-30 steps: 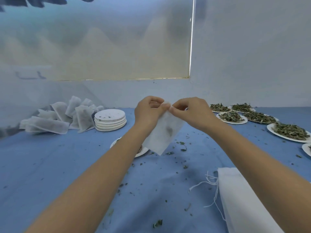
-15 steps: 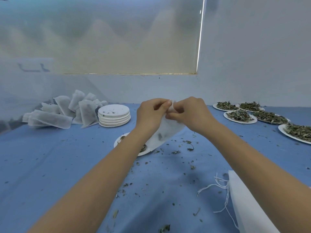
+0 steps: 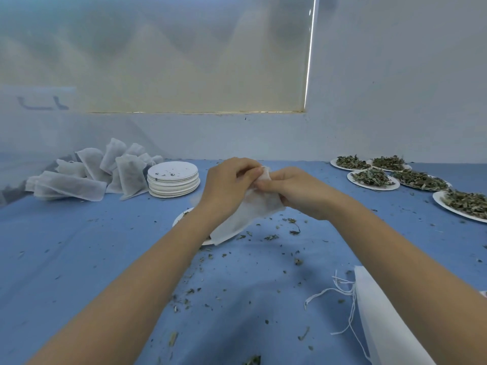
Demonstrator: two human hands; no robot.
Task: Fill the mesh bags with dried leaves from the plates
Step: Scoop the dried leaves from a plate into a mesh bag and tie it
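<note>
- Since 1 second ago the mesh bag has sunk lower, tilting over the near-empty plate on the counter.
- Left hand and right hand both pinch its mouth, seemingly opening or closing it.
- Next: fresh leaves from the full plates, far right.

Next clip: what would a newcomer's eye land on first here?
Both hands, left hand and right hand, meet mid-frame, pinching the top of a white mesh bag above a nearly emptied plate. Plates of dried leaves line the right; filled bags pile far left beside stacked empty plates.
</note>
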